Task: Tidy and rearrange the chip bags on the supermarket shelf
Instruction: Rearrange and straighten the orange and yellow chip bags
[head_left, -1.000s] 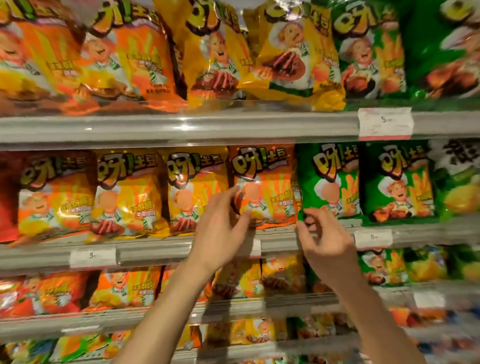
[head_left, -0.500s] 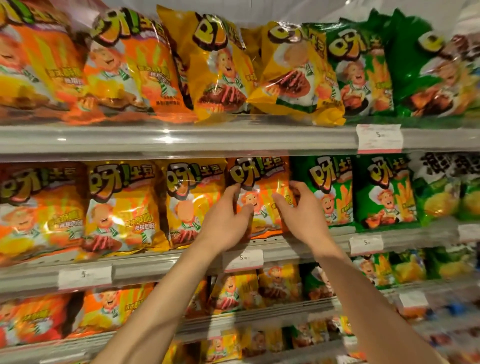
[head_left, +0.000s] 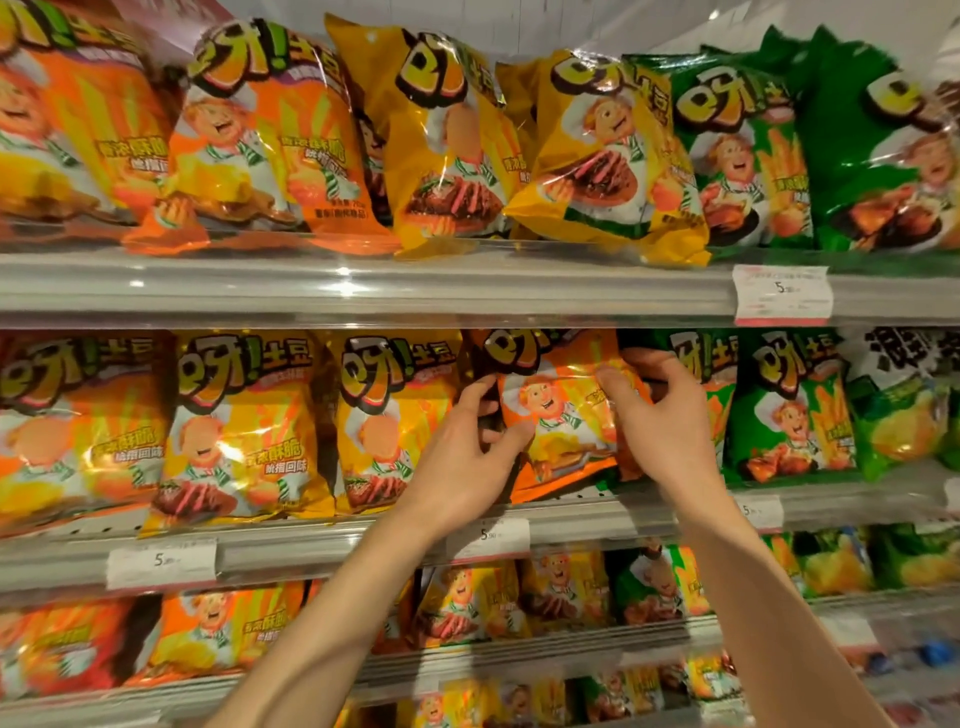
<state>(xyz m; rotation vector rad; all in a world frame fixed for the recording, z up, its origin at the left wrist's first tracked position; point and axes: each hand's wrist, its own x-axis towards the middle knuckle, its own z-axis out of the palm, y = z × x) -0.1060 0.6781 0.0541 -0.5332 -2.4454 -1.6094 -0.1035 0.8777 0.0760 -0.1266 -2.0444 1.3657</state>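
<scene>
Both hands grip one glossy orange bag (head_left: 563, 421) on the middle shelf (head_left: 332, 545): left hand (head_left: 462, 462) curls around its left edge, right hand (head_left: 660, 421) pinches its upper right. Crinkly yellow bags (head_left: 384, 421) crowd its left, green bags (head_left: 795, 410) its right. A white price tag (head_left: 488, 538) hangs just below.

Two bare arms show, and no sleeves cover them up to where the picture ends. The left hand (head_left: 462, 457) and the right hand (head_left: 660, 426) wear no gloves. No rings show on the fingers, and no watch or band shows on the wrists. The fingernails look short and plain.
</scene>
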